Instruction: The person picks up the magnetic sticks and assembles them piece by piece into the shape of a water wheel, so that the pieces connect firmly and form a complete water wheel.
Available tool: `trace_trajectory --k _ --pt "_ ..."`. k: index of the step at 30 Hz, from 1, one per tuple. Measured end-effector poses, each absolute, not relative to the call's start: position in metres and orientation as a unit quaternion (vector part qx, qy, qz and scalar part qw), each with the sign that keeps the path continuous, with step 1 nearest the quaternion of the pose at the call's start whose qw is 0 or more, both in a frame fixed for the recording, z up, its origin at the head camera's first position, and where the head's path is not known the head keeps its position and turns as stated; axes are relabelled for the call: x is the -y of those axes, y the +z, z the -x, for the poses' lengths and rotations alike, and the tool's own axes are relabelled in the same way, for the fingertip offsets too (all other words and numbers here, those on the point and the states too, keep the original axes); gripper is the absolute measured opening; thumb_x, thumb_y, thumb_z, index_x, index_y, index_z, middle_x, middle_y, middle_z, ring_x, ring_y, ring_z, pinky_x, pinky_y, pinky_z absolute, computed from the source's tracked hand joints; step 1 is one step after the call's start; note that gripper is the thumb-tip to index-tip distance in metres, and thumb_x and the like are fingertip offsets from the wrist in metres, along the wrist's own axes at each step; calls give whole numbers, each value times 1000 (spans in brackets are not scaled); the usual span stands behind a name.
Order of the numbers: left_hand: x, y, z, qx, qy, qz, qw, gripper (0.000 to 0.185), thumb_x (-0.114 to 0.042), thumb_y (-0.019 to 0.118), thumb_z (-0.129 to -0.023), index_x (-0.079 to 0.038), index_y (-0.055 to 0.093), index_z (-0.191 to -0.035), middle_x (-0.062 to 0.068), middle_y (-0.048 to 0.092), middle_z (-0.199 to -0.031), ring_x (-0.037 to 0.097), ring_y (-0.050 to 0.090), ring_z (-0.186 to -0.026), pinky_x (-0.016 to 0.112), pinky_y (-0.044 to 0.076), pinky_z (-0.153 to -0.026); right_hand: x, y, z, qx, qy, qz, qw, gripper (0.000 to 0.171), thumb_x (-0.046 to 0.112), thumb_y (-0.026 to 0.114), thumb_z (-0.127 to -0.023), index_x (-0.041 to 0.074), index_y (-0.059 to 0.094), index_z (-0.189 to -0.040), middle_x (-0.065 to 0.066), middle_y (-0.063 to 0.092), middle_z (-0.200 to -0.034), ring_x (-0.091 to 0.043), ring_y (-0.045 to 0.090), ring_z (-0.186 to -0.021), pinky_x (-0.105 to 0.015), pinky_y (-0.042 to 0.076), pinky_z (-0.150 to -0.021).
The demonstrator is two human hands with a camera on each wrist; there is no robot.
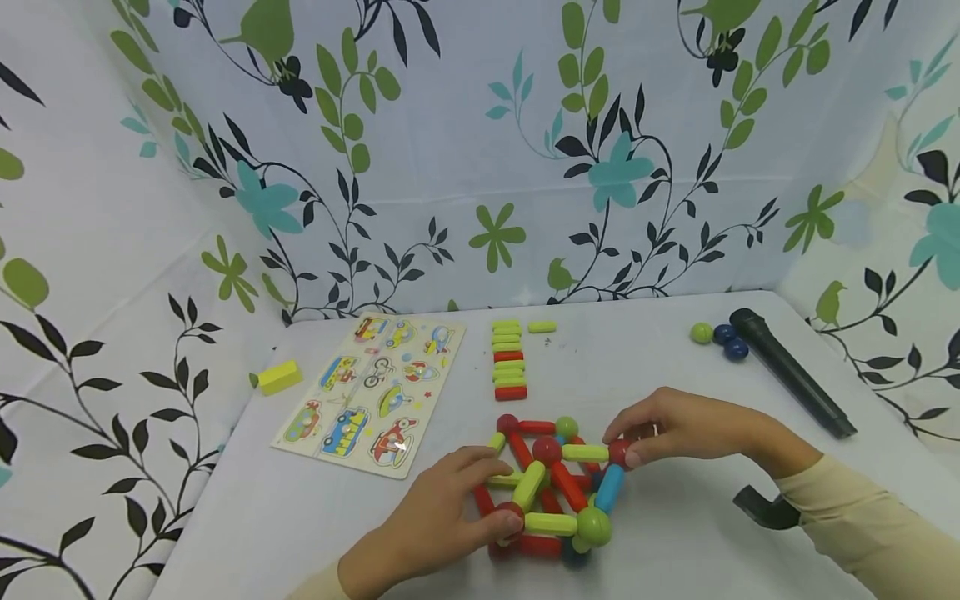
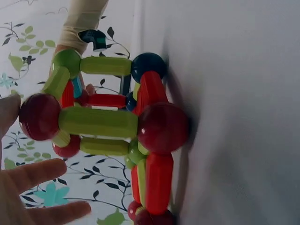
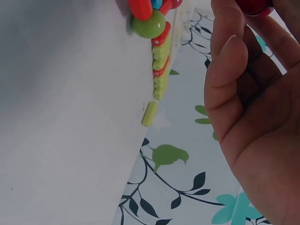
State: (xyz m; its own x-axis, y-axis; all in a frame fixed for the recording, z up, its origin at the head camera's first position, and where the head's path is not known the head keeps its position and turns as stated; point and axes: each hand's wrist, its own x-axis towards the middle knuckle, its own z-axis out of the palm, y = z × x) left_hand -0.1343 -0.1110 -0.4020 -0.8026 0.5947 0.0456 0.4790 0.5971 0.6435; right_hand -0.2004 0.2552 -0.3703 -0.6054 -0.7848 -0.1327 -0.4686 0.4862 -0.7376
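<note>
A structure of magnetic rods and balls stands on the table, with red rods (image 1: 568, 486), yellow-green rods (image 1: 551, 524) and a blue rod (image 1: 609, 489). My right hand (image 1: 678, 429) pinches a red ball (image 1: 618, 452) at its upper right corner; the right wrist view shows this red ball (image 3: 255, 5) among the fingers. On the left side, my left hand (image 1: 450, 500) rests its thumb against another red ball (image 2: 40, 116), its other fingers extended and spread. A green ball (image 1: 594, 527) marks the near corner. The hands partly hide the structure's sides.
Loose yellow-green and red rods (image 1: 509, 357) line up behind the structure. A picture puzzle board (image 1: 372, 392) lies left, beside a yellow block (image 1: 279, 377). Loose balls (image 1: 724, 334) and a black bar (image 1: 791, 371) lie at right. A black curved piece (image 1: 767, 508) is near the right sleeve.
</note>
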Motion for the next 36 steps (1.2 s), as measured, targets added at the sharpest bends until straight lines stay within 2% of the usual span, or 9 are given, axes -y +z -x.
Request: trace_trajectory --k 3,5,8,18,23,26,36 --pt "113 -404 137 -898 322 -264 142 67 -71 56 -92 -26 60 -141 9 47 -154 31 48 -138 59 47 -103 -255 -371 200 -831 -337 376 234 28 31 71 -97 27 70 -124 10 72 -97 -9 64 -87 -28 56 -75" --pt "114 -405 140 -898 320 -247 174 69 -71 55 -92 -28 56 -145 12 43 -157 35 45 -141 63 46 -102 -254 -371 200 -831 -337 375 234 28 31 71 -96 26 70 -124 9 72 -97 -9 64 -86 -28 56 -75" --pt "115 -407 142 -894 323 -237 199 66 -71 54 -92 -31 55 -145 10 45 -156 36 45 -141 63 46 -102 -253 -370 199 -832 -338 371 235 28 32 71 -97 26 70 -124 9 72 -97 -10 64 -87 -28 56 -76" --pt "117 -409 144 -886 330 -242 217 60 -71 54 -92 -33 58 -139 -3 54 -147 28 46 -140 59 43 -108 -251 -373 199 -837 -338 361 235 30 32 70 -97 25 70 -126 13 71 -100 -10 64 -90 -28 56 -77" --pt "116 -409 145 -885 336 -248 209 58 -69 55 -93 -30 59 -137 -7 61 -134 18 55 -121 51 48 -102 -251 -372 199 -840 -336 355 234 30 32 70 -97 26 70 -126 13 71 -100 -10 64 -90 -28 56 -77" --pt "116 -410 145 -883 342 -247 206 57 -68 56 -94 -29 61 -135 -9 63 -125 14 56 -109 45 50 -96 -251 -373 199 -841 -336 354 233 29 32 69 -98 26 70 -126 13 71 -100 -10 65 -90 -29 57 -78" --pt "117 -408 148 -873 363 -240 221 49 -64 54 -96 -29 64 -130 -12 61 -101 16 56 -97 32 46 -77 -251 -376 201 -842 -339 346 236 29 32 67 -99 24 69 -127 11 71 -102 -12 65 -92 -29 57 -80"
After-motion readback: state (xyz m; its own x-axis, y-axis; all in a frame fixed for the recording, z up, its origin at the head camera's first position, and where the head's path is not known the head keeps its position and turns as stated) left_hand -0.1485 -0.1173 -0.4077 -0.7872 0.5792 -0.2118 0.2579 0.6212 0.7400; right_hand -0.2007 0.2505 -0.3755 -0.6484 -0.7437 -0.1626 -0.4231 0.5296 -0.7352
